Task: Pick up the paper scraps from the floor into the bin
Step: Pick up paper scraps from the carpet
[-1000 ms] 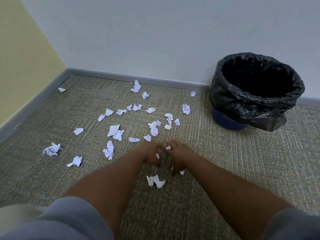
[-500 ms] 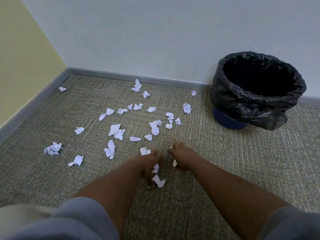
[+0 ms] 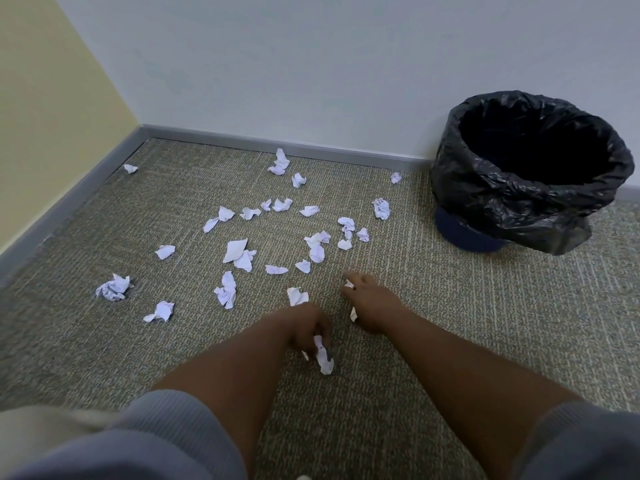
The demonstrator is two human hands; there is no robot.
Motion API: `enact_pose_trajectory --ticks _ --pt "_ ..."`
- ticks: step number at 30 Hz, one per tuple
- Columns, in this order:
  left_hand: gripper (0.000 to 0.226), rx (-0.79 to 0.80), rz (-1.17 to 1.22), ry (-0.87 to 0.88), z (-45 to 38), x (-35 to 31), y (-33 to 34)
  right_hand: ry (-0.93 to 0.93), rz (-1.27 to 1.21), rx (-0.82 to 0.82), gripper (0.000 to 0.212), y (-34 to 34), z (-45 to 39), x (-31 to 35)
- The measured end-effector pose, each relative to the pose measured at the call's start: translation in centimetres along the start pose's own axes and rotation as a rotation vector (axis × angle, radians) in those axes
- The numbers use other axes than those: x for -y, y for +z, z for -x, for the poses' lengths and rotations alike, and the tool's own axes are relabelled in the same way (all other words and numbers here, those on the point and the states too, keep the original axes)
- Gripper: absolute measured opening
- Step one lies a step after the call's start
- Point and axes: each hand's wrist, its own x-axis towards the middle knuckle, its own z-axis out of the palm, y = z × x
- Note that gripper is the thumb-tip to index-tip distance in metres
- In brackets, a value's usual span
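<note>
Several crumpled white paper scraps lie across the carpet, such as a flat one [image 3: 236, 250] and a crumpled ball [image 3: 113, 288] at the left. My left hand [image 3: 306, 329] is low over the carpet, fingers closed on a white scrap [image 3: 323, 356] that hangs below it. My right hand [image 3: 369, 303] rests on the carpet just right of it, closed on small scraps [image 3: 353, 313] that show at its fingertips and under its palm. A loose scrap [image 3: 297, 295] lies just beyond my left hand. The bin [image 3: 530, 188], lined with a black bag, stands at the far right by the wall.
Grey skirting [image 3: 277, 144] runs along the white back wall, and a yellow wall [image 3: 45, 98] closes the left side. More scraps [image 3: 280, 161] lie near the skirting. Grey sleeves fill the bottom corners.
My left hand has drawn back toward me and closed on the scrap that lay near it. My right hand has stayed nearly still on the carpet with its scraps.
</note>
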Motion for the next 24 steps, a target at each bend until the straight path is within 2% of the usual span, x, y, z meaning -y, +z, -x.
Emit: enact_pose_trajectory --ticks 5,9,12,15,17,21,22,24 --pt "0.021 -0.166 0.149 -0.061 -0.2 1.0 -0.2 0.056 -0.060 -0.009 0.050 0.2 -0.4 0.2" --pt "0.014 -0.356 0.305 -0.107 0.1 1.2 -0.8 0.113 -0.122 -0.035 0.051 0.5 -0.8 0.3" --pt "0.015 -0.502 0.402 -0.160 0.3 1.6 -1.1 0.171 -0.175 -0.034 0.045 0.6 -0.7 0.3" --pt "0.021 -0.578 0.483 -0.221 0.6 2.4 -1.2 0.197 -0.193 -0.070 0.033 0.8 -0.5 0.3" --pt "0.033 -0.598 0.492 -0.274 0.6 2.9 -1.1 0.186 -0.187 -0.083 0.033 0.9 -0.5 0.1" --pt "0.081 -0.488 0.403 -0.414 0.5 3.6 -0.9 0.123 -0.193 -0.110 0.038 1.4 -1.0 -0.4" --pt "0.085 -0.455 0.395 -0.452 0.4 3.6 -0.8 0.113 -0.203 -0.116 0.035 1.4 -1.1 -0.5" --pt "0.079 -0.429 0.411 -0.501 0.4 3.7 -0.7 0.100 -0.230 -0.099 0.027 1.3 -1.2 -0.4"
